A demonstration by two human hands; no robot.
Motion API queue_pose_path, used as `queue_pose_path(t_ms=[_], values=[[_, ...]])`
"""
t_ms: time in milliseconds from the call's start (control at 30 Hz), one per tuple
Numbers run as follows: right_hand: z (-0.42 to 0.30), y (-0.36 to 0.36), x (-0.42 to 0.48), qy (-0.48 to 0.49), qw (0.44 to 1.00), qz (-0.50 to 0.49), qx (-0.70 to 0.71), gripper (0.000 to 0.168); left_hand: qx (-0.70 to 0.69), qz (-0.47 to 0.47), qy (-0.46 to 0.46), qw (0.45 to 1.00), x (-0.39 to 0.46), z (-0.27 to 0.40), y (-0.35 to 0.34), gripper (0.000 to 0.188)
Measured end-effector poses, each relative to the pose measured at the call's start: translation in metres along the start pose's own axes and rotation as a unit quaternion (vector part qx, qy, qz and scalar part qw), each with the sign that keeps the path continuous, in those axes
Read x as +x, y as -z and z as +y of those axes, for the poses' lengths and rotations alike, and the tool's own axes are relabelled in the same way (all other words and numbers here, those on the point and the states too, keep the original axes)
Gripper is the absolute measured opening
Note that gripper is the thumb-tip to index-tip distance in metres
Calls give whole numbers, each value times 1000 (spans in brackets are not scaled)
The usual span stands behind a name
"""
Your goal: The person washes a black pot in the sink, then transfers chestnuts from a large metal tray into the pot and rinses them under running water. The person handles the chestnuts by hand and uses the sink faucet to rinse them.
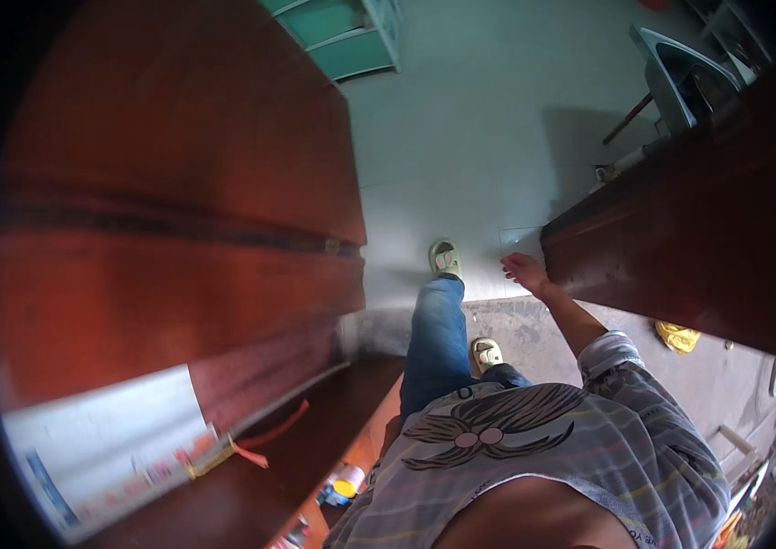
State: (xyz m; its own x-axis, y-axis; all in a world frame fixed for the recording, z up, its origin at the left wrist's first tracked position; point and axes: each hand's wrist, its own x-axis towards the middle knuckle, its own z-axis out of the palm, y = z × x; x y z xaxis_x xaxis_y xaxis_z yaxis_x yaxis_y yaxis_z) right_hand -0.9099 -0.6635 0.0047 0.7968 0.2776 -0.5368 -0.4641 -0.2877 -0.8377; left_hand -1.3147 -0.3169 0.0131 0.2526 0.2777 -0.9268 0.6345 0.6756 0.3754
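Observation:
My right hand (523, 270) hangs in front of my body at the threshold, its fingers loosely curled and apart with nothing seen in them. Nearest to it is the edge of a dark red-brown wooden door panel (676, 233), just to its right. My left hand is out of view; only a bit of that arm shows beside the shirt. My front foot, in a light green slide sandal (445, 259), stands on pale floor tiles (449, 158). The other sandal (486, 354) is behind it on rough grey concrete (518, 322).
On the left rises a tall red-brown wooden panel (189, 158), with a dark wooden surface (250, 460) below. A green shelf unit (353, 55) and a metal sink (662, 68) are ahead. A yellow bag (677, 337) lies on the concrete at right.

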Motion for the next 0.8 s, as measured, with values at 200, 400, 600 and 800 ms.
queue_pose_path(t_ms=[200,400,600,800], values=[[-53,36,12,12,977,-9,-212,23,60,-31,18,998,39,183,-103,30],[-184,86,-23,-44,956,100,-273,22,139,-52,-24,989,48,393,-231,33],[-258,144,36,41,953,237,-185,21,197,-206,-92,954,70,535,-411,34],[-346,252,125,101,912,372,-140,18,327,-192,-69,923,67,574,-570,33]])
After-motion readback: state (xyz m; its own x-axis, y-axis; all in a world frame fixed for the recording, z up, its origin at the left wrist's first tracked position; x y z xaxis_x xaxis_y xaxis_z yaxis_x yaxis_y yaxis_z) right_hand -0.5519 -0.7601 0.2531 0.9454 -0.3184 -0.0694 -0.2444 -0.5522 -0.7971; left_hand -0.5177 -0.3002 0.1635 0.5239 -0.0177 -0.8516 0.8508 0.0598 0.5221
